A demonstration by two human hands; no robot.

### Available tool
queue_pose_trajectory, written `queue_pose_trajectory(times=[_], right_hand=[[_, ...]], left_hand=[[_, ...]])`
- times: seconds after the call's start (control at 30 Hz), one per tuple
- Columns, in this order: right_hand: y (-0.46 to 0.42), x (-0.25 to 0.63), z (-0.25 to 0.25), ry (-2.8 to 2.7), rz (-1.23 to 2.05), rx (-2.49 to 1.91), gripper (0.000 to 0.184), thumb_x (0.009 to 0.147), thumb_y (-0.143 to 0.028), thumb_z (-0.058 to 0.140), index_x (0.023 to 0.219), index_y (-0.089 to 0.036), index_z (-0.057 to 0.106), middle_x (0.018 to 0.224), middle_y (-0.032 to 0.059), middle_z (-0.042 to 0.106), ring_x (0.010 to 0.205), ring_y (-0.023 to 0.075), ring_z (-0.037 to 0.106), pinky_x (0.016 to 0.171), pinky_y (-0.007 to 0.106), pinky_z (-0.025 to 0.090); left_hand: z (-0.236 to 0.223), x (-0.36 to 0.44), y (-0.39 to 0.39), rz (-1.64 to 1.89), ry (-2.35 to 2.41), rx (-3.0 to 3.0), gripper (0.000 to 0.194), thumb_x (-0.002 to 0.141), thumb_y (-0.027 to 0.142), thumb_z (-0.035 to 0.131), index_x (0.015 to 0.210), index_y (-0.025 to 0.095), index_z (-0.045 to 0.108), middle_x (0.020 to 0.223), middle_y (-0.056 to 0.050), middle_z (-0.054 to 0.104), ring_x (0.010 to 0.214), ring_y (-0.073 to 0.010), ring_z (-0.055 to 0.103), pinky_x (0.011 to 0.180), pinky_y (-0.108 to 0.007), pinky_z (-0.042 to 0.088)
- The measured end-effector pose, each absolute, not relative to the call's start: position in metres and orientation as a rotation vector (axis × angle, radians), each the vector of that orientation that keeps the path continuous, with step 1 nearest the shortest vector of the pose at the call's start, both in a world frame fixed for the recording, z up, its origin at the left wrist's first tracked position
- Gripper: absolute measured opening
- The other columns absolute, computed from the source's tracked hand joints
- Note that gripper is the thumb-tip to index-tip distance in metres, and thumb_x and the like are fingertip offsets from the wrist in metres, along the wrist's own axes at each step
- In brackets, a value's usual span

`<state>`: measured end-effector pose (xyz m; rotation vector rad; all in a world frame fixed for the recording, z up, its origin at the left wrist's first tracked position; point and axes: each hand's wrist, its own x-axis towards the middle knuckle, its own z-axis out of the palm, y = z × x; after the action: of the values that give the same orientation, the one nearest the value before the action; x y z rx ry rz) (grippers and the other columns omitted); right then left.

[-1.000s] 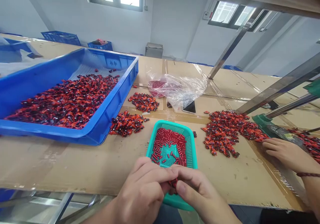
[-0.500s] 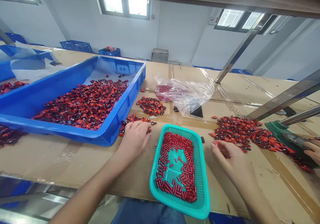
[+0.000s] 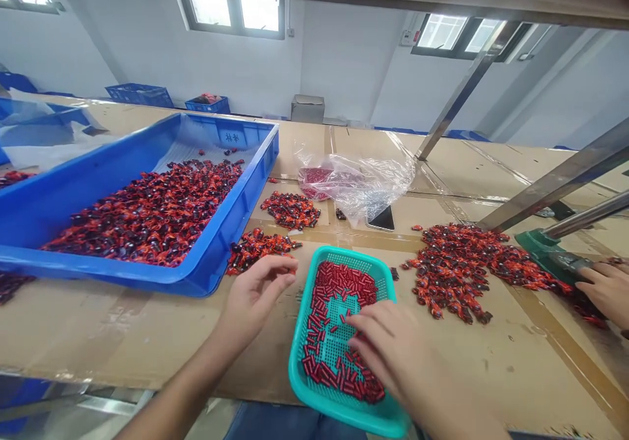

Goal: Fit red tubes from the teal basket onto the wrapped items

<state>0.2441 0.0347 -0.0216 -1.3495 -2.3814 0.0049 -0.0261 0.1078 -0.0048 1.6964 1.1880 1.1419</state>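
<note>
My left hand (image 3: 258, 293) is closed in a pinch beside the basket's left side, with a small reddish bit just showing at its fingertips. A small pile of red-and-black pieces (image 3: 260, 250) lies just behind it. My right hand (image 3: 393, 345) reaches over the right side of the green plastic basket (image 3: 301, 368). Its fingers are stretched out and apart above the short dark-red tubes (image 3: 344, 279) in there, and I see nothing in them. Part of the tubes is hidden under this hand. The basket overhangs the table's front edge.
A large blue tray (image 3: 206, 276) of red-and-black pieces stands on the left. More pieces lie in a big heap (image 3: 452, 263) on the right, near a green hand-press base (image 3: 540, 250) and another person's hand (image 3: 609, 289). Behind are a plastic bag (image 3: 363, 178), a phone (image 3: 381, 219) and a metal post (image 3: 457, 99).
My right hand has left the heap on the right and moved left over the basket. My left hand has drawn back from the small pile and turned, thumb and fingers now pinched.
</note>
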Motion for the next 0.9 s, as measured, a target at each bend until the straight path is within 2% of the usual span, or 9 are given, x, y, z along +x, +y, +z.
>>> queue_pose_trajectory(times=[0.13, 0.27, 0.37, 0.43, 0.5, 0.57, 0.7, 0.8, 0.9], right_hand=[[0.033, 0.216, -0.034, -2.542, -0.083, -1.337, 0.013, 0.087, -0.011, 0.075, 0.096, -0.019, 0.073, 0.086, 0.0053, 0.076, 0.077, 0.0268, 0.071, 0.069, 0.038, 0.052], [0.036, 0.214, -0.037, -2.580, -0.081, -1.374, 0.021, 0.079, 0.003, 0.073, 0.080, -0.017, 0.070, 0.077, 0.0059, 0.074, 0.072, 0.0258, 0.069, 0.063, 0.035, 0.049], [0.033, 0.215, -0.027, -2.598, -0.012, -1.394, 0.016, 0.078, -0.005, 0.079, 0.083, -0.018, 0.070, 0.080, 0.0056, 0.075, 0.072, 0.0264, 0.069, 0.064, 0.037, 0.052], [0.030, 0.215, -0.019, -2.609, 0.058, -1.394, 0.019, 0.078, -0.013, 0.083, 0.092, -0.019, 0.072, 0.087, 0.0053, 0.075, 0.076, 0.0267, 0.071, 0.068, 0.038, 0.055], [0.028, 0.214, -0.015, -2.627, 0.132, -1.382, 0.032, 0.078, -0.016, 0.085, 0.107, -0.020, 0.072, 0.097, 0.0050, 0.076, 0.083, 0.0262, 0.072, 0.072, 0.037, 0.057], [0.028, 0.211, -0.016, -2.653, 0.193, -1.355, 0.038, 0.079, -0.015, 0.086, 0.112, -0.023, 0.071, 0.101, 0.0036, 0.075, 0.087, 0.0242, 0.072, 0.074, 0.034, 0.057], [0.029, 0.206, -0.026, -2.713, 0.241, -1.319, 0.015, 0.086, -0.008, 0.077, 0.088, -0.021, 0.069, 0.090, 0.0017, 0.071, 0.078, 0.0202, 0.069, 0.070, 0.031, 0.053], [0.030, 0.203, -0.029, -2.744, 0.281, -1.294, 0.020, 0.088, -0.001, 0.070, 0.082, -0.020, 0.066, 0.084, 0.0008, 0.068, 0.072, 0.0183, 0.066, 0.067, 0.029, 0.050], [0.030, 0.201, -0.028, -2.727, 0.318, -1.316, 0.017, 0.085, -0.001, 0.070, 0.082, -0.018, 0.067, 0.079, 0.0027, 0.068, 0.070, 0.0205, 0.066, 0.066, 0.031, 0.052]], left_hand=[[-0.001, -0.022, 0.077, 1.168, 1.102, 1.327, 0.031, 0.091, 0.049, 0.075, 0.097, 0.019, 0.078, 0.088, -0.006, 0.079, 0.076, -0.0174, 0.074, 0.070, -0.029, 0.063], [0.000, -0.017, 0.060, 1.136, 1.032, 1.089, 0.045, 0.082, 0.062, 0.081, 0.097, 0.019, 0.080, 0.086, -0.006, 0.079, 0.077, -0.0170, 0.076, 0.069, -0.027, 0.063], [0.001, -0.014, 0.052, 1.104, 0.960, 0.982, 0.044, 0.074, 0.053, 0.092, 0.104, 0.023, 0.081, 0.093, -0.006, 0.080, 0.085, -0.0172, 0.077, 0.075, -0.025, 0.064], [0.002, -0.013, 0.048, 1.084, 0.896, 0.939, 0.037, 0.073, 0.043, 0.095, 0.102, 0.025, 0.081, 0.094, -0.004, 0.080, 0.086, -0.0153, 0.076, 0.076, -0.022, 0.063], [0.003, -0.012, 0.044, 1.077, 0.851, 0.953, 0.026, 0.079, 0.039, 0.092, 0.099, 0.026, 0.081, 0.089, -0.001, 0.079, 0.081, -0.0117, 0.075, 0.073, -0.017, 0.061], [0.004, -0.012, 0.040, 1.102, 0.841, 1.040, 0.019, 0.087, 0.042, 0.084, 0.100, 0.028, 0.081, 0.085, 0.000, 0.079, 0.078, -0.0100, 0.075, 0.072, -0.013, 0.060], [0.004, -0.009, 0.031, 1.177, 0.849, 1.202, 0.017, 0.097, 0.043, 0.073, 0.108, 0.033, 0.080, 0.088, 0.000, 0.081, 0.083, -0.0111, 0.078, 0.077, -0.013, 0.061], [0.003, -0.006, 0.024, 1.166, 0.831, 1.165, 0.013, 0.097, 0.039, 0.073, 0.108, 0.035, 0.080, 0.090, 0.002, 0.080, 0.082, -0.0105, 0.078, 0.075, -0.012, 0.061], [0.004, -0.005, 0.021, 1.145, 0.819, 1.115, 0.011, 0.095, 0.037, 0.077, 0.104, 0.033, 0.081, 0.096, 0.002, 0.077, 0.077, -0.0106, 0.078, 0.072, -0.014, 0.063]])
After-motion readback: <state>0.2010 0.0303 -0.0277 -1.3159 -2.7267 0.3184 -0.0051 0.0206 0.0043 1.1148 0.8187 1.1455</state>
